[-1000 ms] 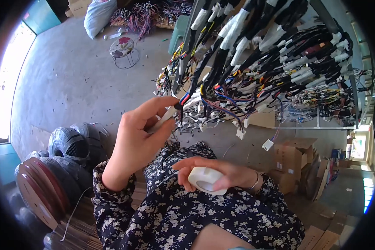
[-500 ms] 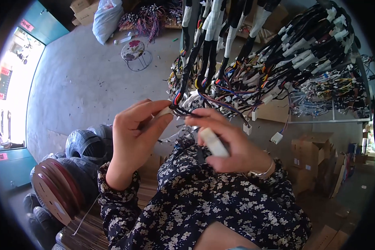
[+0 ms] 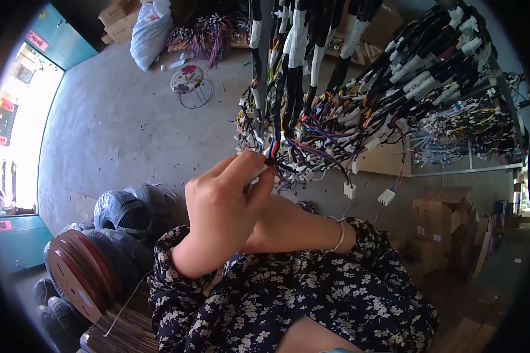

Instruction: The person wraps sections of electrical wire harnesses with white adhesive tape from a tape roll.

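Observation:
My left hand (image 3: 221, 203) is closed in a pinch below the hanging wire harnesses (image 3: 297, 41). Between its thumb and forefinger is the end of one black-taped wire bundle (image 3: 272, 154), with red, blue and orange wires showing just above the fingertips. A bit of something white peeks out at the pinch. My right hand (image 3: 277, 226) reaches leftward behind and under the left one. Its fingers are hidden, so whatever they hold is out of sight. White plug connectors (image 3: 350, 190) dangle on loose wires to the right.
A large mass of black-and-white taped harnesses (image 3: 436, 65) hangs on a rack at the right. Cardboard boxes (image 3: 439, 212) stand below it. Spools (image 3: 76, 273) and wrapped coils (image 3: 121, 209) are piled at the left. A round flowered stool (image 3: 187, 79) stands farther off.
My right hand, earlier at the right with a white block in it, has crossed left behind my left hand. My left hand has shifted right, still pinching the bundle.

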The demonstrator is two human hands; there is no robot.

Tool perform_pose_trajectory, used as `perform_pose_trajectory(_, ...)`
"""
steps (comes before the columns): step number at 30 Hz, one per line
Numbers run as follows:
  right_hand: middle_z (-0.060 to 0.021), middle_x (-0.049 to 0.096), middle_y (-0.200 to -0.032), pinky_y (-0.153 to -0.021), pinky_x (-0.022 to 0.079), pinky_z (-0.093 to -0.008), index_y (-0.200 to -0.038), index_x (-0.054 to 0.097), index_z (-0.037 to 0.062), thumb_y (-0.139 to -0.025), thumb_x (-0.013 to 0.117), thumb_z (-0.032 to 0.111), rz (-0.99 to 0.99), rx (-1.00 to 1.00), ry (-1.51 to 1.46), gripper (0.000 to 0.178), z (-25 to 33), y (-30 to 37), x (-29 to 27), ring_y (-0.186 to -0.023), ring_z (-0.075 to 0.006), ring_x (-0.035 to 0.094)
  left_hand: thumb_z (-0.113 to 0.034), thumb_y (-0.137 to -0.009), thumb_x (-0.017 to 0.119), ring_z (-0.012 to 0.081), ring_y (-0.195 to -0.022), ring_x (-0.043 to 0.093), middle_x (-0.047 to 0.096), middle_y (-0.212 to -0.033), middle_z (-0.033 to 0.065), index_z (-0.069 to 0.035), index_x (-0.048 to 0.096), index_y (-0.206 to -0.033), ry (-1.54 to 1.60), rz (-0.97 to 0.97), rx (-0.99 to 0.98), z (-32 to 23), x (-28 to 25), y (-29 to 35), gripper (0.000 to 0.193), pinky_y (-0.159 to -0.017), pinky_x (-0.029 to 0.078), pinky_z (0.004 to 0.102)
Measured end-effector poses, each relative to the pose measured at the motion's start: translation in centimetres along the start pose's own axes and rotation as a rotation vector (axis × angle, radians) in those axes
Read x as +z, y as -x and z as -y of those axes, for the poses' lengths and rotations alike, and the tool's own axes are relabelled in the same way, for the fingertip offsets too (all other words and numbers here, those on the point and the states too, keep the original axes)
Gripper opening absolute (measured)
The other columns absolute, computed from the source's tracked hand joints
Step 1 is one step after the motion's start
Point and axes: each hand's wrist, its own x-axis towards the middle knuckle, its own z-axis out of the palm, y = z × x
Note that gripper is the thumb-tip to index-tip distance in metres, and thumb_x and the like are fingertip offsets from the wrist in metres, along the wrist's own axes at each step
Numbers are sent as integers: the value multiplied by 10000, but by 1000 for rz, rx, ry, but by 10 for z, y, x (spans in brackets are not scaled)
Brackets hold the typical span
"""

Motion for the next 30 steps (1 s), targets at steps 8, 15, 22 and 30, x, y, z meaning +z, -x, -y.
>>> perform_pose_trajectory(8, -164, 439, -1266, -982, 441, -396, -1288, 419, 15, -713, 866, 235, -651, -80, -264, 760, -39, -20, -25, -1181, -289, 492, -16, -951, 636, 68, -614, 597, 660, -754, 72, 23, 548, -1304, 304, 189, -130, -10, -23, 11, 366, -548, 444, 220)
perform_pose_trajectory(15, -126, 379, -1427, -1072, 400, -365, -1351, 519, 81, -658, 930, 195, -737, -181, -362, 813, -37, -21, -27, -1271, -206, 478, 68, -949, 623, 79, -613, 603, 658, -981, 124, 39, 441, -1331, 528, 18, -369, -3, -24, 10, 424, -507, 475, 224)
perform_pose_trajectory(22, -188, 459, -1391, -1086, 391, -453, -1382, 504, 62, -671, 904, 310, -706, -154, -304, 853, -13, -8, -54, -1325, -349, 456, 115, -896, 663, 71, -629, 656, 584, -1066, 66, 17, 503, -1262, 464, 250, -397, 16, -42, -19, 411, -492, 480, 186)
perform_pose_trajectory(30, -204, 499, -1369, -1054, 444, -442, -1378, 525, 85, -658, 888, 229, -651, -181, -251, 819, -10, -10, -60, -1291, -374, 516, 79, -828, 753, 67, -578, 620, 634, -957, 65, 27, 701, -1022, 284, 175, -190, 21, -40, -18, 208, -475, 438, 207)
